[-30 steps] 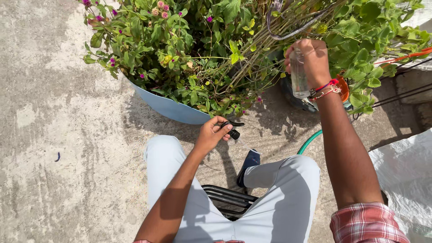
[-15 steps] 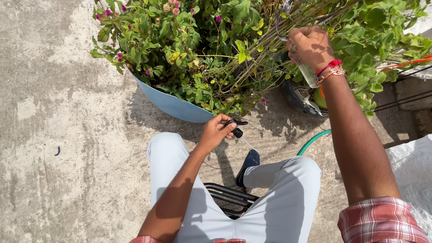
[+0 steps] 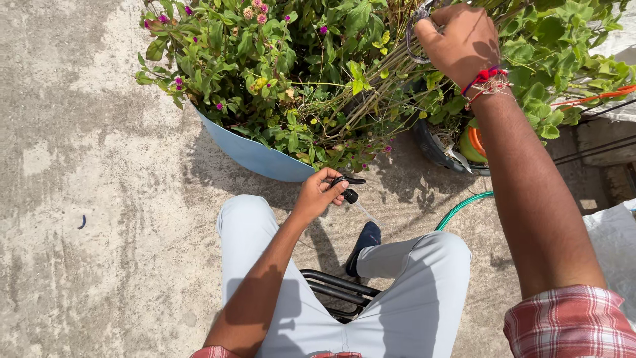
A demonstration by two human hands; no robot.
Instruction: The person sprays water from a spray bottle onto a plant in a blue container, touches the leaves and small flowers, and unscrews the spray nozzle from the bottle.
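My right hand (image 3: 460, 41) is raised over the plants and closed around a clear bottle (image 3: 416, 32), which lies tipped among the stems and is mostly hidden by my fingers. A red thread band circles that wrist. My left hand (image 3: 319, 193) is lower, just in front of the blue planter (image 3: 252, 158). It pinches a black sprayer head (image 3: 348, 187) with a thin clear tube (image 3: 366, 213) hanging from it. The planter holds a leafy plant (image 3: 265, 59) with small pink and purple flowers.
I sit on a black metal stool (image 3: 338, 288), knees apart, on stained concrete (image 3: 86, 199). A dark pot (image 3: 434, 149) with an orange item (image 3: 474, 142) stands right of the planter. A green hose (image 3: 460, 209) runs past my right knee. A white sack (image 3: 613, 238) lies at the right edge.
My right hand has lifted and moved farther over the plants, tipping the clear bottle from upright to nearly sideways. My left hand has stayed in place with the sprayer head.
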